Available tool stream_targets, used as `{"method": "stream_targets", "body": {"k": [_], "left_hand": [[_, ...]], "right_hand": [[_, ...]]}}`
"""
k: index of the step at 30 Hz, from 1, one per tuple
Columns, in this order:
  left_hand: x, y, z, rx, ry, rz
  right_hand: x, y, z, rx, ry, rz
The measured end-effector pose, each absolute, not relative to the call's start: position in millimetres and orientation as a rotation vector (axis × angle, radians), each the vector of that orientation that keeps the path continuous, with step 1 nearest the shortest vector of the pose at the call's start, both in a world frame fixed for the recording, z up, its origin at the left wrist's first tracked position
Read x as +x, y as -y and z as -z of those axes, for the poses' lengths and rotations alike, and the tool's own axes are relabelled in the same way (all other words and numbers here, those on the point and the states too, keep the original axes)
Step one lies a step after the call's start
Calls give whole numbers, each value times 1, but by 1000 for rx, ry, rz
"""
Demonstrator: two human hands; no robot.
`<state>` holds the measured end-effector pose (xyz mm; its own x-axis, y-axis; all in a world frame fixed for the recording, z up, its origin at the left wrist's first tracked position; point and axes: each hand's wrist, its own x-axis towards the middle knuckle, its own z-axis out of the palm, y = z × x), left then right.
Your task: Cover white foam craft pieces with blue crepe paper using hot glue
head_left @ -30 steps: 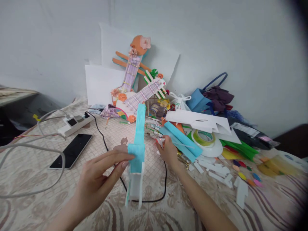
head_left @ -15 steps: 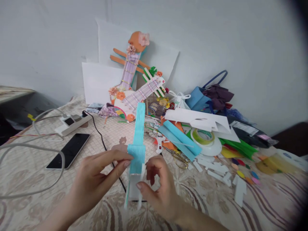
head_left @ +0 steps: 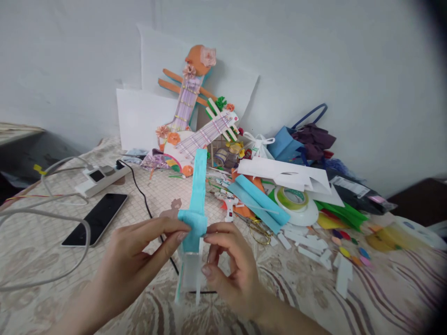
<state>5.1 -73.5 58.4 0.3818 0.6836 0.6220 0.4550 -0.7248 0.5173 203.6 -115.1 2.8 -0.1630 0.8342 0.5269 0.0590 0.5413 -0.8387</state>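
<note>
From the head camera, the person holds a tall white foam piece (head_left: 190, 274) upright near the front edge of the bed cover (head_left: 63, 288). A long blue felt strip (head_left: 198, 186) runs up its top edge and bends over it.

The left hand (head_left: 139, 260) pinches the blue fold from the left side, fingertips flat on the felt. The right hand (head_left: 226, 265) is now on the piece too. Its first finger presses the fold from the right, and its thumb rests lower on the white foam. So both hands are grasping the same piece, one on each side.

That is the change. A second ago the right hand was stretched far out by the little white glue gun (head_left: 230, 207) in the middle of the cover. Half a second ago it had come back and was just touching the foam. Now it squeezes the felt against the left fingers. It looks like the felt is being pressed down to make it stick.

A black phone (head_left: 96, 218) lies near the left edge, beside a white power strip (head_left: 99, 179). A tape roll (head_left: 295, 204) and blue paper rolls (head_left: 260, 202) sit to the right. Paper guitars (head_left: 195, 121) lean at the back edge against the wall.
</note>
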Motion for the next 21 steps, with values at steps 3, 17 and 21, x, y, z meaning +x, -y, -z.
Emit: {"method": "stream_targets", "body": {"k": [3,17,21], "left_hand": [[4,73,-61,2410,-989,-1229],[12,76,-69,2309,-1360,-1349],[13,76,-72,2408,-1435,-1346]], "right_hand": [[205,114,-9,-776,1550,-913],[208,113,-17,-844,1477,-925],[208,112,-17,-838,1485,-918]]}}
